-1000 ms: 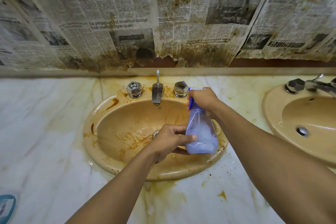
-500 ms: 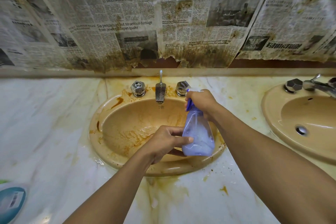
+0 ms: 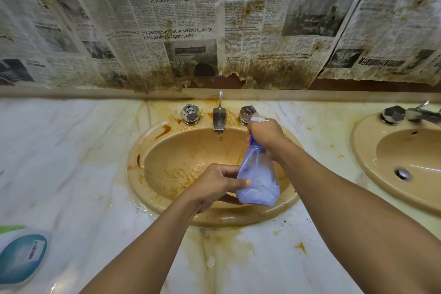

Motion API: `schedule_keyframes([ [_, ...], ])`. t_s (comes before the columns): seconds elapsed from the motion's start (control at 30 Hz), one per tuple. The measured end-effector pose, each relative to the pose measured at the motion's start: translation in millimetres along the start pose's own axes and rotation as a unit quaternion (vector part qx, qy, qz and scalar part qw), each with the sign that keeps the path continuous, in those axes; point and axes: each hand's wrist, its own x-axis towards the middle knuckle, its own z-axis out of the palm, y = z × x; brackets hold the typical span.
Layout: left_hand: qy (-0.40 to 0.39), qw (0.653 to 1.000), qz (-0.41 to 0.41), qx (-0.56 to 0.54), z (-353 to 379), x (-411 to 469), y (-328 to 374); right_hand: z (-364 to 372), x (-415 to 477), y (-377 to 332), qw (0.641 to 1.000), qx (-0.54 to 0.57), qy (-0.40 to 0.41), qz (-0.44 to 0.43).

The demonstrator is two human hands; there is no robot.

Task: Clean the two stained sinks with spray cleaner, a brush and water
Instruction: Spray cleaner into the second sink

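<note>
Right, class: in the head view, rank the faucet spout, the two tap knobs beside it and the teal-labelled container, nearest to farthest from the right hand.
1. Right tap knob, just behind the right hand.
2. Faucet spout, back centre.
3. Left tap knob, left of the spout.
4. Teal-labelled container, far left, nearest the camera.

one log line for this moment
left hand holds spray bottle body | right hand grips its trigger head | bottle over stained sink
</note>
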Motion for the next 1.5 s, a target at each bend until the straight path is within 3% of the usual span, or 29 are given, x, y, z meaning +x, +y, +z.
schedule_keyframes([
  [0.63,-0.015,1.0,0.002,-0.001,-14,8,-1,5,-1,-3,0.999,-0.012,0.029,0.016],
  [1.0,-0.016,1.0,0.005,-0.004,-31,-2,-1,22,-12,-13,1.0,-0.008,-0.006,0.003],
  [1.33,-0.037,0.999,0.015,0.011,-60,-26,-2,41,-28,-18,0.995,0.026,-0.097,-0.014],
  [1.4,-0.024,1.0,0.013,0.005,-68,-31,-5,44,-31,-23,0.995,0.014,-0.096,-0.02],
  [1.5,0.066,0.997,0.019,0.039,-90,-36,-15,44,-34,-27,0.995,-0.034,-0.085,-0.031],
])
